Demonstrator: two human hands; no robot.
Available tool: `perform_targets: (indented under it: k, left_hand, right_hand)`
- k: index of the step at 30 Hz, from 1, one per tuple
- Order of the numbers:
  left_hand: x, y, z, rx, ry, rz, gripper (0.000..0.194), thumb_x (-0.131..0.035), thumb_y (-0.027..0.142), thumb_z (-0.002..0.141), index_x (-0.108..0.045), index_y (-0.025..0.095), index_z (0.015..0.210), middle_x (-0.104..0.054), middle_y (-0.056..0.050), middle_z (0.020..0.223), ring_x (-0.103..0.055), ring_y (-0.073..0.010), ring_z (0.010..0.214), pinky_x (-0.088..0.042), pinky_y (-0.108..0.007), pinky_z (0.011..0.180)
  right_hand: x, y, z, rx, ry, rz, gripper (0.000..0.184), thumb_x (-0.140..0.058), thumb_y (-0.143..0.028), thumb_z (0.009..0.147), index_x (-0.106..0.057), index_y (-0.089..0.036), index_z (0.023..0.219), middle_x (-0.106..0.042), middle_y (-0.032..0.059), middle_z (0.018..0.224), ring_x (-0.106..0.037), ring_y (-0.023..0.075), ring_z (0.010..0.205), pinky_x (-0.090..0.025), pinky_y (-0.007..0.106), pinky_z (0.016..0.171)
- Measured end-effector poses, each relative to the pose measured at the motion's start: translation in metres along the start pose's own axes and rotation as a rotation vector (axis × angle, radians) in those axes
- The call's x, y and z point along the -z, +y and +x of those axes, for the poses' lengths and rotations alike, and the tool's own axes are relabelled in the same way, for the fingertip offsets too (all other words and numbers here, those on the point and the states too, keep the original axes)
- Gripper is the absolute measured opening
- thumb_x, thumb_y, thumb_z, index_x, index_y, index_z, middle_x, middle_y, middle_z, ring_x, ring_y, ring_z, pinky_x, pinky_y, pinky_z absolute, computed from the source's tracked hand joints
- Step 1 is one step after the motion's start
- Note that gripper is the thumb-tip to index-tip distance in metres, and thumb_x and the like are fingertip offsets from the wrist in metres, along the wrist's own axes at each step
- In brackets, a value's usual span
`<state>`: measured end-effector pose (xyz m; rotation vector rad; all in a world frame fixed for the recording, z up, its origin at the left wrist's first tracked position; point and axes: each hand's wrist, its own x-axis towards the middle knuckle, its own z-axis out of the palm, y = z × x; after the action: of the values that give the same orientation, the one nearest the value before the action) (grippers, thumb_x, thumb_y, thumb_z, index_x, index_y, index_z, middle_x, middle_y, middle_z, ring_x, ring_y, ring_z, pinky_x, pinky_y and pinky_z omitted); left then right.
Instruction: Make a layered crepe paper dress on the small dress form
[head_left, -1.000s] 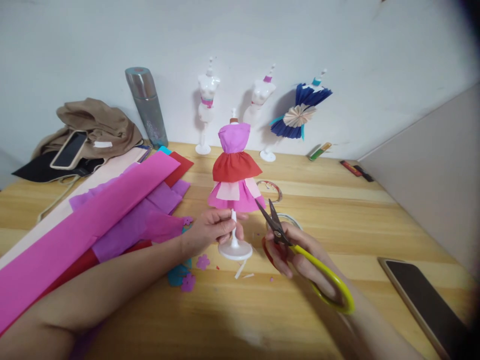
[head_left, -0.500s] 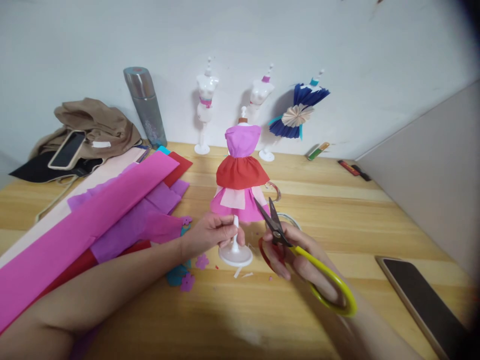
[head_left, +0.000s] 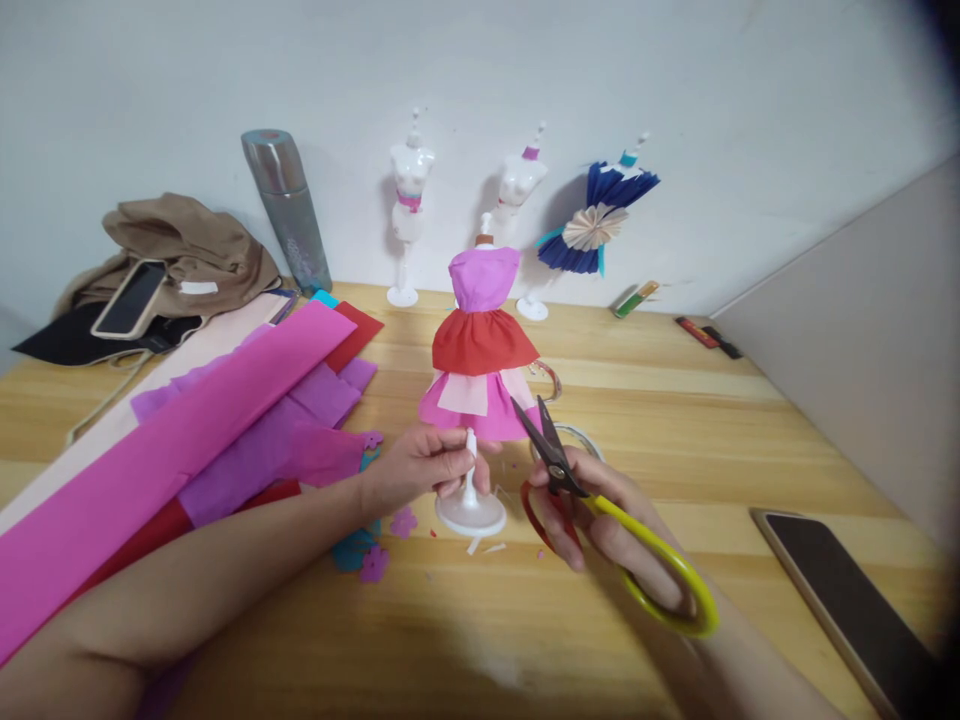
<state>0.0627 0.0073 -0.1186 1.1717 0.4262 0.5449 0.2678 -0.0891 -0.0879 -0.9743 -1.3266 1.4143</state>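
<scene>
Clearly, from the head camera, the dressed doll form stands upright in the middle of the table, in front of the person, with the left hand closed around the post of its white stand. Whether the base bears on the wood or is slightly lifted, I cannot tell. The right hand is wrapped through the handles of the scissors; their blades are apart, tips just beside the hem.

Judging by the layers, much of the outfit looks done: a purple top, a gathered red tier and a magenta skirt are all on the form. Pale pink panels lie over that skirt, with magenta showing between them, so this lowest layer seems the least finished part. Trimming may be what remains there; how firmly the panels are fixed does not show.

Purple flower cutouts lie loose near the left forearm, not on the dress, and white scraps sit just in front of the base.
</scene>
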Motion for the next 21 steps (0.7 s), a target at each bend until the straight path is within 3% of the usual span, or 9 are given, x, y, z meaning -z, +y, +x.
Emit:
perform_targets:
  k: [9, 17, 21]
  left_hand:
    - [0.0020, -0.0022, 0.0003, -0.014, 0.011, -0.026, 0.051, -0.066, 0.056, 0.082, -0.069, 0.012, 0.107, -0.064, -0.002, 0.074, -0.039, -0.0030, 0.047, -0.025, -0.020, 0.048]
    - [0.0017, -0.0030, 0.0000, -0.012, 0.042, -0.028, 0.053, -0.066, 0.057, 0.081, -0.069, 0.012, 0.109, -0.066, -0.004, 0.075, -0.039, -0.0035, 0.047, -0.026, -0.020, 0.048]
    - [0.0013, -0.0018, 0.0002, -0.019, 0.039, -0.030, 0.051, -0.065, 0.055, 0.083, -0.069, 0.012, 0.109, -0.066, -0.004, 0.075, -0.039, -0.0033, 0.047, -0.026, -0.020, 0.049]
  right_hand:
    - [0.0081, -0.0084, -0.0010, -0.095, -0.043, -0.021, 0.050, -0.060, -0.068, 0.082, -0.054, -0.023, 0.103, -0.052, -0.0044, 0.062, -0.038, 0.0098, 0.044, -0.031, 0.027, 0.048]
    - [0.0050, -0.0051, -0.0036, -0.132, 0.034, -0.021, 0.051, -0.062, -0.069, 0.079, -0.057, -0.023, 0.100, -0.051, -0.0047, 0.060, -0.037, 0.0091, 0.041, -0.030, 0.027, 0.046]
    - [0.0076, -0.0031, -0.0027, -0.115, -0.003, -0.002, 0.052, -0.062, -0.070, 0.079, -0.057, -0.023, 0.101, -0.051, -0.0044, 0.062, -0.038, 0.0088, 0.040, -0.029, 0.027, 0.046]
